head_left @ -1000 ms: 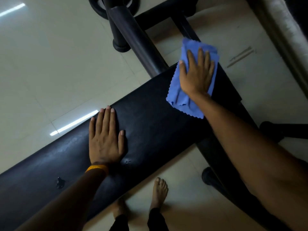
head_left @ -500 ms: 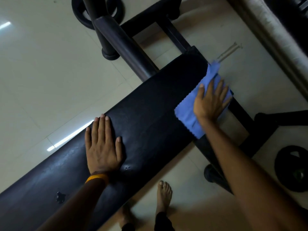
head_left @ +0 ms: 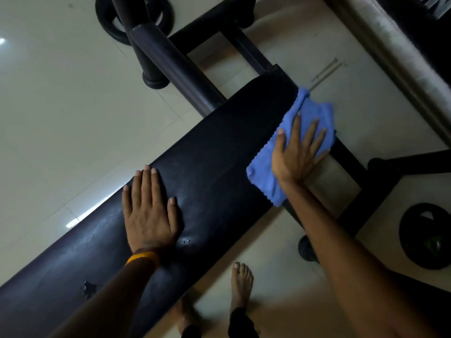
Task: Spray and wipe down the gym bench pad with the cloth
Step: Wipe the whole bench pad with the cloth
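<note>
The black bench pad (head_left: 214, 152) runs diagonally from lower left to upper right, with small tears in its surface. My left hand (head_left: 148, 211) lies flat on the pad's middle, fingers apart, a yellow band at its wrist. My right hand (head_left: 296, 150) presses the blue cloth (head_left: 264, 181) flat against the near-right edge of the pad, close to its upper end. Part of the cloth hangs past the pad's edge. No spray bottle is in view.
The bench's black steel frame (head_left: 349, 162) and a thick black bar (head_left: 175, 67) surround the pad's end. Weight plates lie on the tiled floor at top (head_left: 109, 23) and right (head_left: 424, 235). My bare foot (head_left: 241, 281) stands under the pad's near edge.
My right hand slid the cloth from the pad's top end down to its near-right edge. The left hand stayed flat on the pad.
</note>
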Motion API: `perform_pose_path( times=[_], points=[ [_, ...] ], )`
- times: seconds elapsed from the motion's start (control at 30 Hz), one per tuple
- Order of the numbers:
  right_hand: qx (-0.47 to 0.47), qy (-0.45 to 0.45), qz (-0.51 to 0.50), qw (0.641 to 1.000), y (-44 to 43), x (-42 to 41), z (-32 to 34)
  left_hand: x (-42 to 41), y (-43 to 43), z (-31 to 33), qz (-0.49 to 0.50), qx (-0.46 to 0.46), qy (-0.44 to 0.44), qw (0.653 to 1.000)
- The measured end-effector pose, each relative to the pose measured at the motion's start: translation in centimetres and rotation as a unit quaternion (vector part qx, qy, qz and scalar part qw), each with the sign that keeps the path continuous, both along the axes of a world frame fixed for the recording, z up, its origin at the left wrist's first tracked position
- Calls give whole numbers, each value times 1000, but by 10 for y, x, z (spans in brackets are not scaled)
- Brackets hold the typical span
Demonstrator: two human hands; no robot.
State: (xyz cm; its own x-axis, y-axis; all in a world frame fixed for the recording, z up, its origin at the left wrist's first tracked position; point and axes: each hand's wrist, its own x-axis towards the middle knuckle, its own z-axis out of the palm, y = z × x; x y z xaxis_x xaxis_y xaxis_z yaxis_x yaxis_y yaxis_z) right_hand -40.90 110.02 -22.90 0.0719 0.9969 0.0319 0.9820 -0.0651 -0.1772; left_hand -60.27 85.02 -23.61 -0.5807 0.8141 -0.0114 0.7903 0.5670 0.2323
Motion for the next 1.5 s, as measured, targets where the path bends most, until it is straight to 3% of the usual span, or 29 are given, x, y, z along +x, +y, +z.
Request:
perform_pose_path(
  times=[0.07,0.17,0.27,0.3,0.4,0.47,0.5,0.57,0.67,0.73,0.77,0.8,0.87,0.97,1.1,1.23,1.33,1.5],
  points=[
    [27,-11,50,998,-50,-14,5,0,1,1,-1,-2,-3,1000],
    [-8,-55,247,967,-115,-11,8,-1,0,1,1,-4,-5,1000],
    [0,-93,428,899,-38,-3,11,-1,1,1,2,-1,-8,1000],
    [11,-106,436,894,-2,-10,10,-1,1,0,2,-1,-6,1000],
    [-10,-77,248,966,64,-47,6,-1,0,0,-3,-1,-2,1000],
    [-10,-41,156,987,55,-74,6,-1,0,0,-4,0,-1,1000],
    [-6,-39,160,986,38,-81,8,-1,0,-1,-5,1,-1,1000],
    [5,-59,263,963,-13,-83,11,-2,0,-1,-6,4,-3,1000],
    [-22,-79,451,889,-97,-65,14,-2,0,-1,-7,12,-3,1000],
    [-25,-65,521,850,-90,-47,13,-3,-1,-1,-8,15,-4,1000],
    [-12,-69,522,850,-70,-38,11,-3,-1,-1,-9,14,-4,1000],
    [-2,-81,496,865,-48,-30,8,-3,0,-1,-8,11,-3,1000],
    [5,-92,363,927,-14,-21,11,-3,0,0,-9,2,-4,1000],
    [0,-66,204,977,-52,-35,8,-3,0,3,-11,-2,-7,1000],
    [-24,-63,331,941,-149,-38,7,-2,0,3,-11,-6,-13,1000],
    [18,-84,375,923,-96,-26,11,-2,0,2,-9,-2,-13,1000],
    [21,-110,466,878,-47,-53,12,-3,0,2,-9,2,-9,1000],
    [8,-80,515,853,-49,-61,7,-3,1,3,-10,0,-10,1000]
  ],
)
